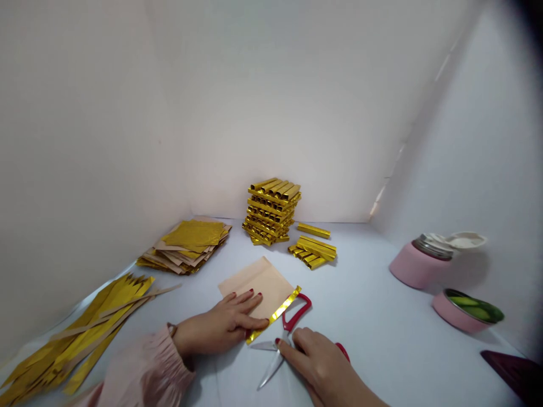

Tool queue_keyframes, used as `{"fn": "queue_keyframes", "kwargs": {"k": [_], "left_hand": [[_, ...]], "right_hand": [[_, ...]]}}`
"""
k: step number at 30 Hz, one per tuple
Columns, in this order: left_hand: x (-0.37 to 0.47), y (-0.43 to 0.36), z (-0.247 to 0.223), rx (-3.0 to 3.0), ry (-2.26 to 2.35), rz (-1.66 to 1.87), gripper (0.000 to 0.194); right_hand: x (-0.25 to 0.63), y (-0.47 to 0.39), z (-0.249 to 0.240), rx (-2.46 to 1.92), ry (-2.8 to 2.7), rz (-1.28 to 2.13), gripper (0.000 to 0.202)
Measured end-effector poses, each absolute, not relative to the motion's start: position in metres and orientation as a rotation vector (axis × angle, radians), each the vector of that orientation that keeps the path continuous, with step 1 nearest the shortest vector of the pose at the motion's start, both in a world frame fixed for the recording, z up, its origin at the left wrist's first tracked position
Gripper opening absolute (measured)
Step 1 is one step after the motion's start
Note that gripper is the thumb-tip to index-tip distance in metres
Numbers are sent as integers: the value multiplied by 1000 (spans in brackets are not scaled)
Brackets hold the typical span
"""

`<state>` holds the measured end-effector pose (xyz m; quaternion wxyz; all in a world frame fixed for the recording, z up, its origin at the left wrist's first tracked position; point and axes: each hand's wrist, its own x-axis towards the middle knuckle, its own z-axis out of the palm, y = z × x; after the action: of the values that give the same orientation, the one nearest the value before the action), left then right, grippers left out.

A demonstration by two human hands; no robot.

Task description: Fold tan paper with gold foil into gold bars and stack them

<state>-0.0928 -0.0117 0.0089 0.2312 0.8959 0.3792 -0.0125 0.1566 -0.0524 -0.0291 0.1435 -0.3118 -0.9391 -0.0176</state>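
Observation:
A square sheet of paper (271, 285), tan side up, lies on the table with one edge folded over into a narrow gold strip. My left hand (224, 325) rests flat on it, fingers spread, the thumb touching the folded edge. Just right of the sheet, scissors (287, 327) with red handles lie with their blades apart and pointing toward me. My right hand (316, 362) is closed on the scissors, its thumb near the pivot and one red handle partly hidden behind it.
Behind stands a crisscross stack of gold paper tubes (271, 215), with several loose tubes (314, 251) beside it. At left are a pile of gold sheets (190, 237) and gold strips (106, 316). A pink flask (418, 263) and a pink bowl (458, 316) stand at right.

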Motion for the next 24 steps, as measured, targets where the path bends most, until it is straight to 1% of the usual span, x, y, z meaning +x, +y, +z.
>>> {"fn": "queue_keyframes", "kwargs": {"k": [3,6,11,14,20,24], "left_hand": [[-91,-13,13,2464,1057,-71,46],[-91,-14,13,2468,1053,-99,48],[-95,-13,6,2484,1033,-56,49],[-95,-13,8,2467,1040,-59,51],[-94,-15,19,2416,1045,-89,48],[-95,-16,16,2430,1044,-52,48]], "right_hand": [[154,-51,-39,-869,-2650,-124,44],[156,-51,-38,-868,-2674,-140,43],[173,-51,-22,-1025,-2623,-24,49],[177,-52,-16,-1126,-2597,34,49],[167,-55,-13,-1029,-2736,79,45],[168,-54,-12,-1087,-2707,102,44]]}}
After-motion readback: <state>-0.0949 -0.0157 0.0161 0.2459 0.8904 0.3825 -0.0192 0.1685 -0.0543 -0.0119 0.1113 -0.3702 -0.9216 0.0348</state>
